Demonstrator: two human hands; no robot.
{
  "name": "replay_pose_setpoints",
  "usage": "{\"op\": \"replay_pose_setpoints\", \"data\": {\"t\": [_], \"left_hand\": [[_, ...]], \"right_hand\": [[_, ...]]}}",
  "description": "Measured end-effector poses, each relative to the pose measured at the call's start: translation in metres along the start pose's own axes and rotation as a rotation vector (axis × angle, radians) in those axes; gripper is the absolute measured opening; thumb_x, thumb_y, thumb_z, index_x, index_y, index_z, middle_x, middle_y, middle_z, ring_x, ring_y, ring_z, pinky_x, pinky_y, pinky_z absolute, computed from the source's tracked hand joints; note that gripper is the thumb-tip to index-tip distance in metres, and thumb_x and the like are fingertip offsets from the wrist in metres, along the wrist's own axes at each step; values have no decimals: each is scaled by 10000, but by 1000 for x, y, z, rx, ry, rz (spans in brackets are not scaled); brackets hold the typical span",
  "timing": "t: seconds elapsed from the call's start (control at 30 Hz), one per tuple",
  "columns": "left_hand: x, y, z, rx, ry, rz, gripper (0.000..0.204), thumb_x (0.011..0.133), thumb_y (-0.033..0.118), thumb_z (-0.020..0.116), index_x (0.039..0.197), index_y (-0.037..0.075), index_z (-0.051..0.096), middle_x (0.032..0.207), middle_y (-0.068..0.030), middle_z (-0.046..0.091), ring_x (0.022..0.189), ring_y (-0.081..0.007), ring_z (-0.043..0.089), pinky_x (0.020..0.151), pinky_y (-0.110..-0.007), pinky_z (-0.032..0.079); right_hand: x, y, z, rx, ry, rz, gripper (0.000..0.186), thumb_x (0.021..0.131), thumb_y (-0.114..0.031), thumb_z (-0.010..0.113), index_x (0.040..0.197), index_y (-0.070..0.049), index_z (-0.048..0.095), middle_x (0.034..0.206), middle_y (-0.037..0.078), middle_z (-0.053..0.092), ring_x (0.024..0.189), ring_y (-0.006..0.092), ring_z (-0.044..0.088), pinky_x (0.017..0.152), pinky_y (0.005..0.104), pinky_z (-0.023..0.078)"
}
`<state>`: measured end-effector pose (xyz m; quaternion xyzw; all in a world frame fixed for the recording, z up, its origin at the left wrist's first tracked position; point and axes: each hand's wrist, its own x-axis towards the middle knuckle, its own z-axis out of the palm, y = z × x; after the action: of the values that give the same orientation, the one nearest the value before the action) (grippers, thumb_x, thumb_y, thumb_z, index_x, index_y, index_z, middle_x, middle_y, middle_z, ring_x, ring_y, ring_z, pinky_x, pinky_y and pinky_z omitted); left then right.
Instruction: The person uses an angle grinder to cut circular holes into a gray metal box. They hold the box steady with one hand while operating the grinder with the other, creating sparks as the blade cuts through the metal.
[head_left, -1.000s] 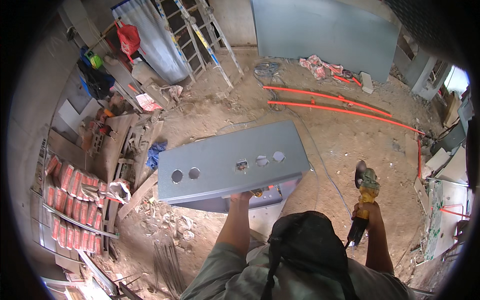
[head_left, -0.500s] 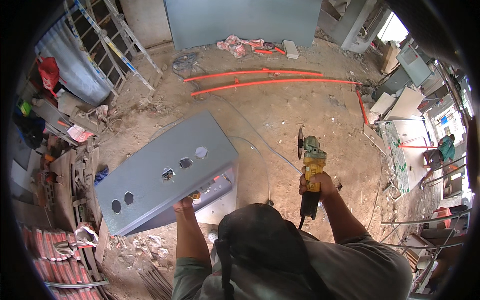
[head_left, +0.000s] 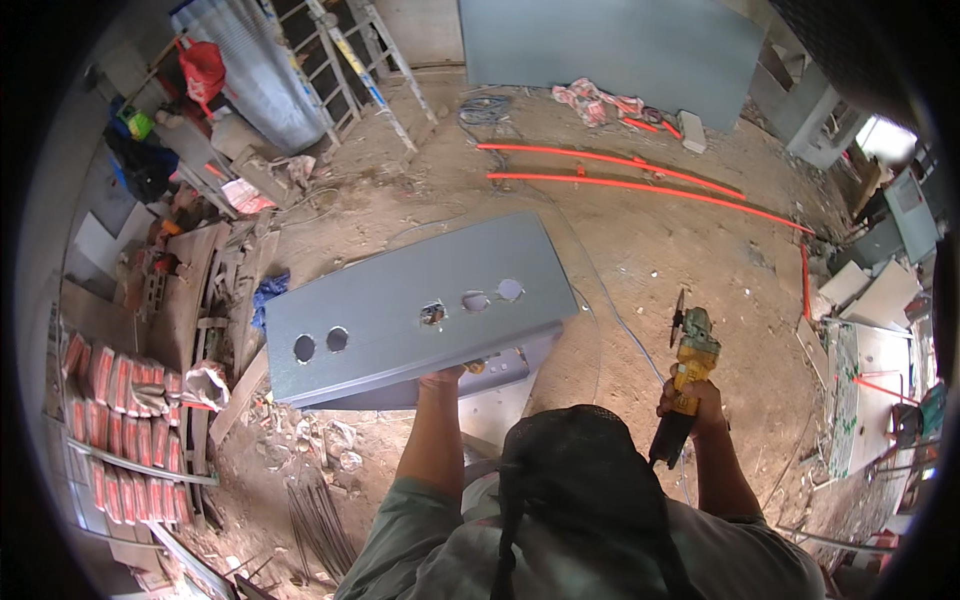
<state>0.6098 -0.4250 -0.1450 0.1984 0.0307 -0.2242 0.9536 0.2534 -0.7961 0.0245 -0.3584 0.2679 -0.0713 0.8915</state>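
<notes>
A grey metal box (head_left: 390,325) lies tilted in front of me, with several rough-edged round holes cut through its upper face. At its near lower edge, my left hand (head_left: 441,378) reaches under the lip and touches the box; its fingers are hidden there. A small yellowish thing shows beside that hand, too little of it to name. My right hand (head_left: 708,402) is closed round the body of a yellow and black angle grinder (head_left: 697,355). The grinder's thin disc (head_left: 677,315) points away from me, well to the right of the box, touching nothing.
Orange pipes (head_left: 640,188) lie across the dirt floor ahead. A cable (head_left: 625,325) runs between box and grinder. A ladder (head_left: 350,65) leans at the far left; stacked red-and-white packs (head_left: 125,400) stand at the left. Panels (head_left: 870,290) and a person's green sleeve (head_left: 932,410) are at the right.
My view has swung left, so everything appears farther right and turned a little. Less of the box's inside shows now. The grinder remains in my right hand, and my left hand stays at the box's lip.
</notes>
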Motion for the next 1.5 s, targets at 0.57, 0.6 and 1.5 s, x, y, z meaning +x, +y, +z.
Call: {"op": "replay_pose_setpoints", "data": {"t": [0.57,0.6,1.5], "left_hand": [[1,7,-1,29,22,37,441,1041,402,619,1346,85,649,1302,-109,714,1196,-290,682,1065,-459,547],[0,12,-6,41,25,46,442,1041,404,618,1346,85,649,1302,-108,714,1197,-289,681,1066,-457,547],[-20,-31,112,-205,-148,-414,450,987,407,681,1307,92,667,1252,-142,729,1141,-349,712,1001,-559,576]], "right_hand": [[-5,4,-4,49,-104,36,456,810,-167,733,1217,-18,592,888,146,731,731,317,758,715,494,662],[-6,4,-4,37,-91,36,451,810,-166,731,1214,-19,594,889,147,732,731,317,760,714,492,663],[-15,11,-14,98,-52,39,432,787,-111,695,1200,-20,603,886,166,724,740,342,750,717,504,651]]}}
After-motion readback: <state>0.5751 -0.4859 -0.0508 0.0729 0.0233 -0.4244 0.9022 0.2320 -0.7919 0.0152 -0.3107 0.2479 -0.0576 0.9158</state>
